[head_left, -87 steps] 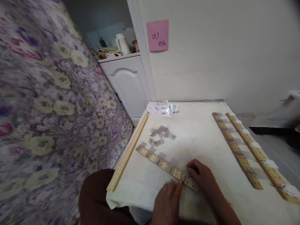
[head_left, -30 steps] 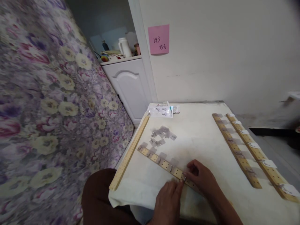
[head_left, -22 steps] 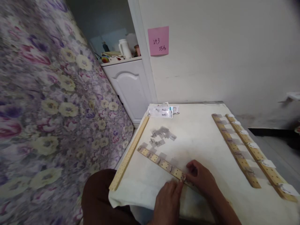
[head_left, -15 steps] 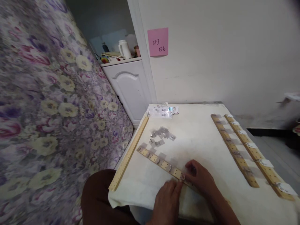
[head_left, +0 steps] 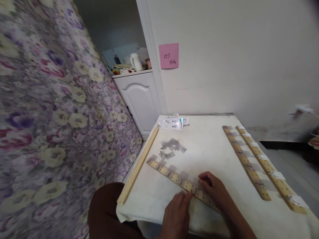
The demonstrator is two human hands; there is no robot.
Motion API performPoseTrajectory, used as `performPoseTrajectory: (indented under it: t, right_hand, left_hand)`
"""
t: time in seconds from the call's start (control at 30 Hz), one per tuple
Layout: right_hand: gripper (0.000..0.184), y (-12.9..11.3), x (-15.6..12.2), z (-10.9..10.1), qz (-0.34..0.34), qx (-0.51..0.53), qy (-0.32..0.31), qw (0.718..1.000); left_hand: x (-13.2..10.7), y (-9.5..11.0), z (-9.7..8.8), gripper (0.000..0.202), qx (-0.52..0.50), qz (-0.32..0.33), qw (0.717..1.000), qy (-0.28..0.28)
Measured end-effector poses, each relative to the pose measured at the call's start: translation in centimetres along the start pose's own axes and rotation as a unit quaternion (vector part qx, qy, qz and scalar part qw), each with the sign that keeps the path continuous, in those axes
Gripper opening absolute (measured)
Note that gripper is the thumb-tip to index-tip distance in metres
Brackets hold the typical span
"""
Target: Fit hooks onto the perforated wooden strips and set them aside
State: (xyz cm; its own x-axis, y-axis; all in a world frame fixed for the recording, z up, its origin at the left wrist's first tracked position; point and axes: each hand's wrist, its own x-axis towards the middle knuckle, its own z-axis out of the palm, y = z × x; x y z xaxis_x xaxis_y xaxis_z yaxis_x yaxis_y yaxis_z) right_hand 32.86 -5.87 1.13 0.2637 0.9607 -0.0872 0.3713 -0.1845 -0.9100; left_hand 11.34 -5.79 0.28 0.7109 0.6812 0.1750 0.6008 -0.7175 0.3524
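Observation:
My left hand (head_left: 177, 212) and my right hand (head_left: 214, 191) meet over a perforated wooden strip (head_left: 171, 175) lying slantwise on the white-covered table (head_left: 209, 149). Both hands have their fingertips pinched together around a small metal clip (head_left: 194, 190) seated on the strip. Several clips with clear tags sit along the strip to the upper left. A loose pile of clear-tagged metal clips (head_left: 171, 147) lies just beyond the strip.
Another wooden strip (head_left: 138, 166) lies along the table's left edge. Two more strips with clips (head_left: 251, 166) lie at the right. A clear packet (head_left: 171, 122) rests at the far edge. Flowered fabric (head_left: 54, 116) fills the left, with a white cabinet (head_left: 139, 96) behind.
The view has tilted up slightly, so the table sits lower in the picture. Both hands stay pinched at the same spot on the strip.

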Motion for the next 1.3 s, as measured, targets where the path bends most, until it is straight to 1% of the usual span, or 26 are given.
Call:
performPoseTrajectory:
  t: [0.07, 0.2, 0.27, 0.37, 0.53, 0.63, 0.73, 0.83, 0.9, 0.97, 1.03, 1.1, 1.13, 1.17, 1.23, 1.3]
  right_hand:
    - [0.022, 0.0, 0.0, -0.1, -0.003, 0.000, 0.000, 1.000]
    - [0.023, -0.5, -0.1, 0.2, 0.015, -0.032, 0.008, 0.999]
    - [0.025, -0.9, -0.3, 0.5, 0.022, -0.057, 0.020, 0.998]
    - [0.026, -1.4, -0.4, 0.8, 0.034, -0.097, 0.032, 0.994]
    - [0.024, -1.8, -0.4, 0.9, 0.050, -0.122, 0.025, 0.991]
    - [0.023, -2.0, -0.6, 0.9, 0.047, -0.115, 0.026, 0.992]
    - [0.023, -2.1, -0.8, 0.9, 0.029, -0.098, 0.036, 0.994]
    - [0.025, -1.5, -0.7, 0.8, 0.023, -0.073, 0.036, 0.996]
    - [0.027, -1.0, -0.4, 0.8, 0.022, -0.048, 0.033, 0.998]
    - [0.027, -0.5, -0.1, 0.8, 0.017, -0.029, 0.032, 0.999]
    - [0.024, -0.4, 0.1, 0.7, 0.012, -0.022, 0.037, 0.999]
    - [0.023, -0.6, 0.0, 0.7, 0.012, -0.023, 0.046, 0.999]
    - [0.022, -0.8, -0.1, 0.6, 0.013, -0.024, 0.049, 0.998]
    - [0.022, -0.9, -0.1, 0.6, 0.013, -0.023, 0.051, 0.998]
    - [0.021, -1.1, -0.1, 0.6, 0.014, -0.020, 0.049, 0.998]
    - [0.021, -0.9, 0.0, 0.7, 0.016, -0.017, 0.044, 0.999]
  left_hand:
    - [0.1, 0.0, 0.0, 0.063, 0.000, -0.007, 1.000, -0.007]
    - [0.7, 0.8, -0.8, 0.065, 0.009, -0.046, 0.996, -0.070]
    - [1.0, 1.2, -1.3, 0.066, 0.014, -0.058, 0.994, -0.092]
    - [1.2, 1.6, -1.8, 0.067, 0.019, -0.064, 0.992, -0.107]
    - [1.3, 1.5, -1.7, 0.064, 0.031, -0.066, 0.990, -0.118]
    - [1.2, 1.3, -1.4, 0.065, 0.021, -0.060, 0.993, -0.104]
    - [0.9, 0.8, -1.0, 0.063, 0.004, -0.045, 0.996, -0.075]
    - [0.6, 0.2, -1.1, 0.057, -0.064, -0.005, 0.998, -0.023]
    - [0.9, -0.2, -2.0, 0.047, -0.124, 0.014, 0.992, 0.021]
    - [1.8, -0.9, -3.5, 0.032, -0.147, -0.003, 0.987, 0.069]
    - [3.5, -1.8, -5.6, 0.022, -0.110, -0.048, 0.986, 0.115]
    - [5.8, -3.1, -7.8, 0.020, -0.023, -0.102, 0.989, 0.106]
    - [7.1, -3.8, -8.6, 0.020, 0.038, -0.128, 0.987, 0.087]
    - [8.4, -4.6, -9.3, 0.021, 0.062, -0.144, 0.984, 0.085]
    - [10.8, -6.0, -9.9, 0.022, 0.093, -0.165, 0.979, 0.078]
    - [12.6, -7.1, -9.7, 0.020, 0.122, -0.184, 0.973, 0.062]
